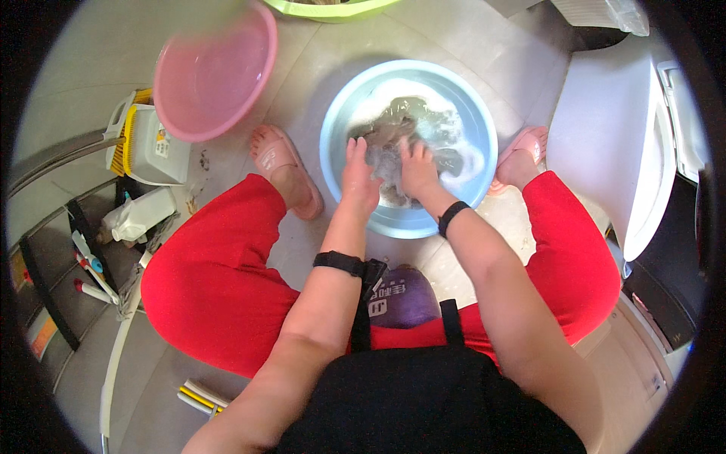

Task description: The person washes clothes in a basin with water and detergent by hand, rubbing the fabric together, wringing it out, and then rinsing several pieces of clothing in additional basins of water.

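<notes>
Before me on the tiled floor, between my feet, stands a light blue plastic basin [408, 226] of water with white suds [408, 89]. A dark, soaked cloth-like item [391, 131] lies partly under the water in it; its kind is unclear. My left hand [361, 176] is over the basin's left part, fingers stretched forward near the item, with nothing gripped in it that I can see. My right hand [418, 169] reaches into the water at the middle, its fingertips wet and blurred by splashing, so a hold on the item cannot be made out.
A pink plastic basin [212, 85] is at the upper left, beside a dustpan [161, 148] and broom. Part of a green basin [334, 10] shows at the top. A white plastic bottle [148, 213] lies at the left. A white toilet-like fixture [601, 125] stands at the right.
</notes>
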